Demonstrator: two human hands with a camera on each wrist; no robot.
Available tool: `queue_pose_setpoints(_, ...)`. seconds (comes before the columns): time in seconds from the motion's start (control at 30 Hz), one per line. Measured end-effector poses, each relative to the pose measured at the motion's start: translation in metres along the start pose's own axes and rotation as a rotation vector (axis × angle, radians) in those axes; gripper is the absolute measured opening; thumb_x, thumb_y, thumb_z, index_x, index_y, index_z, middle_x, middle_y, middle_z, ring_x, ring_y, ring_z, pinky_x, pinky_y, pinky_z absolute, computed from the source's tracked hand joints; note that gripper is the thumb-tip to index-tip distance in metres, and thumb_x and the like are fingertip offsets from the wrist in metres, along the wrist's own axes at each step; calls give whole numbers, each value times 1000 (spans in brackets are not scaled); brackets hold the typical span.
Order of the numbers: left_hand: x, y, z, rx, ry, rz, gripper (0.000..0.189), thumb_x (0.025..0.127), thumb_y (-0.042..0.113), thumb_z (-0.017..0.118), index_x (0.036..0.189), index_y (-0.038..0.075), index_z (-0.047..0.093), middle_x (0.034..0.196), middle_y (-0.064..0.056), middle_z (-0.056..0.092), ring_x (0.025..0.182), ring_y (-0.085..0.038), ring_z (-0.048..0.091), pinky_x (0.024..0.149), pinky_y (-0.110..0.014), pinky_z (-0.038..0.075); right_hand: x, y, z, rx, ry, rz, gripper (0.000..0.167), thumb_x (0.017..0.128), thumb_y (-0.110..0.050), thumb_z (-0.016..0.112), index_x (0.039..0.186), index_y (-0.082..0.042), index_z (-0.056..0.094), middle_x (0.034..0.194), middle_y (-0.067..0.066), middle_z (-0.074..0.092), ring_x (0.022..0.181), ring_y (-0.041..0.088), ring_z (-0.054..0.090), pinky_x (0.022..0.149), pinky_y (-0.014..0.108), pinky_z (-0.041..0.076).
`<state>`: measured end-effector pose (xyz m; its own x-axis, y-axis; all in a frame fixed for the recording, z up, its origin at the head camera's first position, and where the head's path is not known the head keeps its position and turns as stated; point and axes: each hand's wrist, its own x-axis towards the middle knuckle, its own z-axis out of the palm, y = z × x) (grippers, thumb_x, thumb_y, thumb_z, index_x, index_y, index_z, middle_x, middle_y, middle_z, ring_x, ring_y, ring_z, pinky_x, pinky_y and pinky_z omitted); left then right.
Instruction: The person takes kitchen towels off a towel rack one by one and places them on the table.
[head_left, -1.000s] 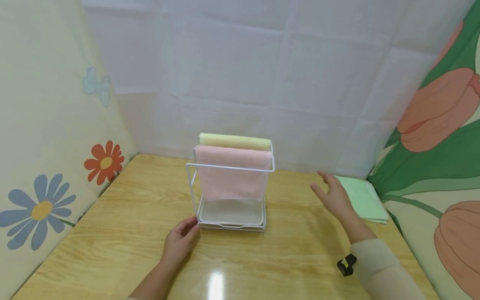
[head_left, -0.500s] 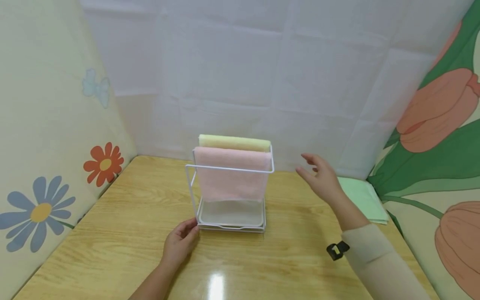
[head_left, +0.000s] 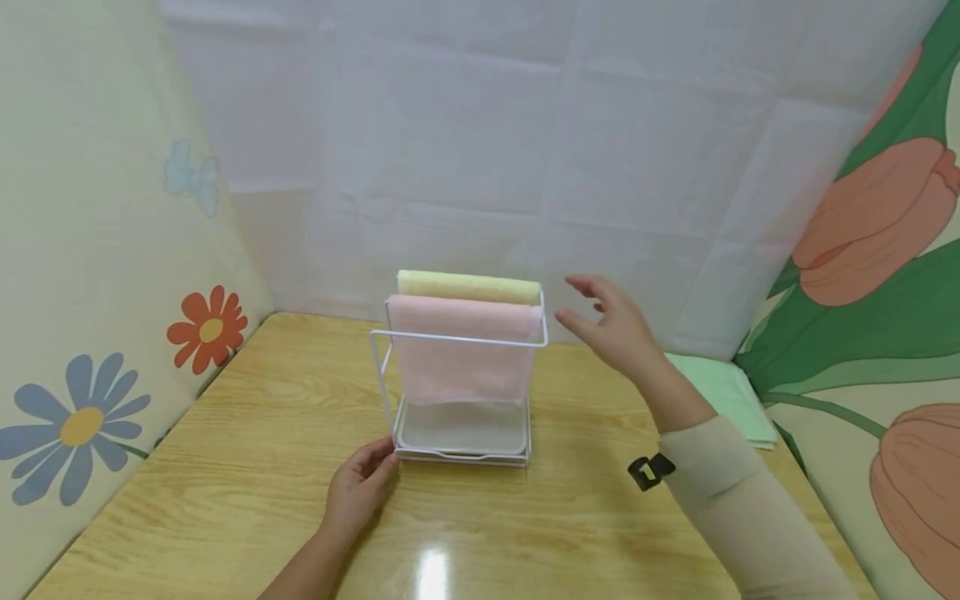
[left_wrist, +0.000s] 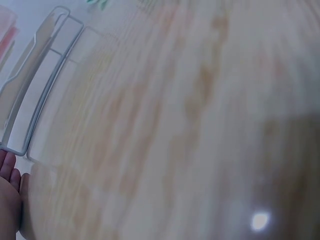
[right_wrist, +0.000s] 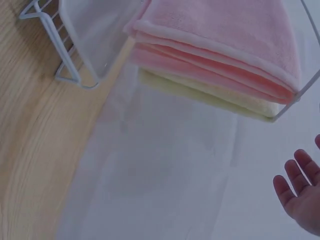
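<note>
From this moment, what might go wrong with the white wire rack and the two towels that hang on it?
The white wire rack might twist or tip if the right hand, near its top, bumps it: the left hand holds just one lower corner. The pink plush towel and pale yellow plush towel hang with no clip visible, so a knock might slide them off. The shallow white tray in the base might shift if the rack tilts.

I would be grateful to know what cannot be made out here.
Head: most of the yellow cloth, behind the pink cloth.
Head: part of the green cloth, behind the right forearm.
Left wrist: left hand, cut by left edge.
Right wrist: right hand, cut by right edge.
</note>
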<state>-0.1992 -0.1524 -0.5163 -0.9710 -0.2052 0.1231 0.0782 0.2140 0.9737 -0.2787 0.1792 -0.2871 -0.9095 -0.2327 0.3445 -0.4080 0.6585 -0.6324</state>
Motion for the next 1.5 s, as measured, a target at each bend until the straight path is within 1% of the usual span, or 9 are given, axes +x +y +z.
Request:
queue_pose_setpoints(0.27,0,1,-1,-1,-6,8,30,94,5,63,120,-10,62,119,-29,65,87,11,58,76,-9,52,12,-26,8,34,-30,-73,56,91,-24,70,139,-5,50,140,16,53,128,31,46,110,49,40)
queue_pose_setpoints(0.6,-2,0,1,-15,-6,24,31,94,5,64,119,-11,61,117,-27,66,85,9,59,74,-11,53,29,-43,23,-5,-118,-168,58,87,-29,72,138,-9,53,139,12,56,128,29,49,108,49,42)
queue_pose_setpoints(0.73,-1,-3,2,-27,2,57,30,94,6,64,118,-12,62,116,-29,66,86,10,59,74,-10,53,37,-50,29,-16,-144,-211,57,87,-28,73,137,-8,54,134,13,59,122,30,52,105,48,44)
queue_pose_setpoints(0.83,-1,-5,1,-46,19,115,28,93,6,65,114,-12,63,110,-25,69,86,10,60,73,-8,52,44,-56,36,-32,-186,-203,57,87,-30,73,136,-9,54,134,13,59,122,30,52,104,46,44)
queue_pose_setpoints(0.93,-1,-6,1,-55,25,134,28,92,7,66,113,-12,64,107,-23,71,85,11,60,72,-8,52,49,-61,43,-54,-230,-190,58,86,-30,74,137,-10,53,134,12,58,122,29,52,104,45,45)
queue_pose_setpoints(1.03,-1,-5,1,-38,12,98,29,92,6,65,115,-12,63,111,-26,69,86,11,60,73,-9,52,52,-64,49,-66,-261,-179,59,86,-30,75,137,-10,53,133,11,58,121,28,53,104,43,46)
queue_pose_setpoints(1.17,-1,-1,0,-6,-7,18,31,94,6,64,120,-11,61,118,-29,65,87,12,58,76,-9,52,55,-67,55,-55,-283,-157,57,85,-29,76,135,-13,55,131,10,59,119,26,54,102,41,48)
queue_pose_setpoints(1.33,-1,1,-1,-2,-12,-7,31,94,6,64,121,-10,61,120,-28,65,87,12,58,77,-9,52,56,-71,62,-29,-314,-117,56,84,-29,77,133,-15,56,128,11,60,115,26,56,98,40,50)
queue_pose_setpoints(1.5,0,-2,-1,-1,-15,-11,32,94,5,63,122,-10,61,121,-29,64,88,14,56,77,-7,50,56,-73,67,-74,-326,-79,52,84,-34,77,131,-19,59,130,9,60,117,26,57,99,43,50)
